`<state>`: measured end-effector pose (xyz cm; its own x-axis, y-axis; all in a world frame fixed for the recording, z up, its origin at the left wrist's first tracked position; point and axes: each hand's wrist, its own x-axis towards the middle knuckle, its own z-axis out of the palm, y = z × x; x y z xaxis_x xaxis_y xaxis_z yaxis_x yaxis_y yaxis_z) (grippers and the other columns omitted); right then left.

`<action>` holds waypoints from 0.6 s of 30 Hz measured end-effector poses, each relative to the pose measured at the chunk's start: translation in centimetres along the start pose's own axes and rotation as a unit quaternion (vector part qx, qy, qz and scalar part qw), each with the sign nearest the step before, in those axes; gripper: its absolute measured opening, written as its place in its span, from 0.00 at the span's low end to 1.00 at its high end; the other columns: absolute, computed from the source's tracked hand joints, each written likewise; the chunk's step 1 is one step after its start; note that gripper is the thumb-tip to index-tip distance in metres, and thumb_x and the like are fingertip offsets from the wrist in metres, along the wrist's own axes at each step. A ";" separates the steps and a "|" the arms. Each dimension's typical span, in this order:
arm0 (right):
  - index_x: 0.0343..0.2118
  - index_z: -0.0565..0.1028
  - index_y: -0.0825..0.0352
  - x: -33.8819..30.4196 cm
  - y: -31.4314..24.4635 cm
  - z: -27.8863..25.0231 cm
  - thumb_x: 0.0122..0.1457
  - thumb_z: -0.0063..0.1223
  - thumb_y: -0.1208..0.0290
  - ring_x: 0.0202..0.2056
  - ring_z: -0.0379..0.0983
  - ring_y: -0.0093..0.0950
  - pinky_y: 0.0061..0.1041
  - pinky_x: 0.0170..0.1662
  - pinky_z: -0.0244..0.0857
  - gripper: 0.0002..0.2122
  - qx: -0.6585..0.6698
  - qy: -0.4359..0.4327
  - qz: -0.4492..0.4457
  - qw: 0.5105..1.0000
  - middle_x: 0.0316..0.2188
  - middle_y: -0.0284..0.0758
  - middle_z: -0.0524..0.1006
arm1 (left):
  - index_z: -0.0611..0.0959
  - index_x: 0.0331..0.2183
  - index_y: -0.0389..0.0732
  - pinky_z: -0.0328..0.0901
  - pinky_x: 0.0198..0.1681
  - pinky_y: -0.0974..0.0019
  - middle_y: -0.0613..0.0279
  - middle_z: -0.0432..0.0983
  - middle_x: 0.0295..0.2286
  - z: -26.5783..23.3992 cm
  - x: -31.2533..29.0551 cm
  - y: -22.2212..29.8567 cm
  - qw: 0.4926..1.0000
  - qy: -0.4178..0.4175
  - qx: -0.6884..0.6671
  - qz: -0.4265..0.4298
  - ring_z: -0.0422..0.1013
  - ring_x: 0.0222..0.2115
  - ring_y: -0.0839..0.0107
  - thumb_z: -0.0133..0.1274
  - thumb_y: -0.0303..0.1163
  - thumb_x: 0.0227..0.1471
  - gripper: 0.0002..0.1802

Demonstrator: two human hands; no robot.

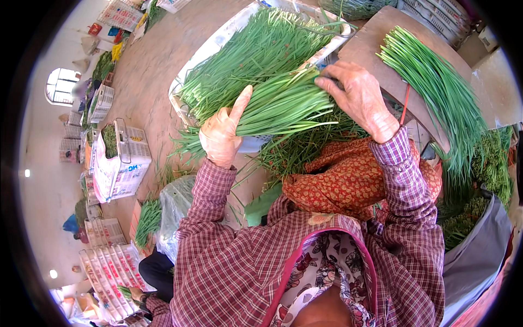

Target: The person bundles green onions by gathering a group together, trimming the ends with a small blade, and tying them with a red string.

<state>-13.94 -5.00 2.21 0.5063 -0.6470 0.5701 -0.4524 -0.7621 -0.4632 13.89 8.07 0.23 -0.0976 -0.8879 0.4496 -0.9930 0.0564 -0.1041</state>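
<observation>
My left hand (pixel 222 133) is wrapped round a bunch of long green garlic chives (pixel 283 101), its thumb stretched up along the stalks. The bunch slants up to the right over the near side of a white crate (pixel 182 73). More garlic chives (pixel 256 54) fill that crate in a thick layer. At the bunch's pale right end is my right hand (pixel 357 95), fingers curled and thumb tip against the stalk ends. A dark spot shows at one fingertip. Whether a stalk is pinched in that hand is hidden.
At the right, another bunch of chives (pixel 436 82) lies across a brown board (pixel 370 46). Loose leaves (pixel 310 141) lie below the crate, near the red patterned cloth (pixel 332 180) over my lap. White crates (pixel 128 161) and a co-worker's hand (pixel 136 295) are at the left.
</observation>
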 end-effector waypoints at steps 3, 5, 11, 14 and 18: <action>0.35 0.79 0.66 -1.0 0.0 0.6 0.57 0.57 0.61 0.32 0.75 0.47 0.42 0.35 0.69 0.12 0.018 -0.027 0.027 0.999 0.30 0.44 0.78 | 0.65 0.63 0.71 0.67 0.27 0.60 0.66 0.63 0.20 -0.1 0.1 -0.4 1.000 -0.008 0.009 0.012 0.68 0.21 0.65 0.60 0.18 0.26 0.60; 0.36 0.79 0.65 -1.2 0.3 0.7 0.58 0.57 0.59 0.33 0.75 0.47 0.43 0.36 0.69 0.13 0.027 -0.064 0.031 0.997 0.30 0.44 0.78 | 0.64 0.63 0.72 0.67 0.27 0.61 0.66 0.63 0.21 0.1 0.2 -0.4 0.999 -0.006 0.027 0.020 0.68 0.21 0.65 0.60 0.17 0.26 0.61; 0.40 0.79 0.69 -1.8 1.6 1.4 0.59 0.55 0.51 0.35 0.76 0.44 0.38 0.40 0.68 0.21 0.084 -0.158 0.071 0.981 0.32 0.46 0.79 | 0.65 0.63 0.72 0.66 0.26 0.62 0.67 0.64 0.21 0.2 0.3 -0.3 0.998 0.006 0.039 0.052 0.68 0.22 0.66 0.59 0.16 0.27 0.60; 0.44 0.79 0.68 -1.3 1.9 1.3 0.59 0.53 0.44 0.39 0.76 0.42 0.37 0.44 0.68 0.27 0.140 -0.254 0.147 0.946 0.36 0.47 0.80 | 0.65 0.62 0.72 0.66 0.26 0.62 0.68 0.64 0.21 0.0 0.4 -0.3 0.997 0.006 0.042 0.065 0.69 0.22 0.67 0.58 0.16 0.28 0.59; 0.45 0.79 0.70 -1.3 2.2 1.9 0.58 0.58 0.49 0.43 0.77 0.35 0.30 0.48 0.67 0.25 0.310 -0.287 0.203 0.884 0.39 0.46 0.81 | 0.65 0.62 0.72 0.67 0.27 0.63 0.69 0.66 0.22 -0.1 0.6 -0.4 0.996 0.005 0.037 0.084 0.69 0.22 0.67 0.57 0.16 0.30 0.58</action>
<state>-14.23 -5.92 -0.82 0.7640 -0.6398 -0.0831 -0.2829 -0.2164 -0.9344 14.18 7.54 0.63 -0.2638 -0.8636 0.4296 -0.9548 0.1708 -0.2431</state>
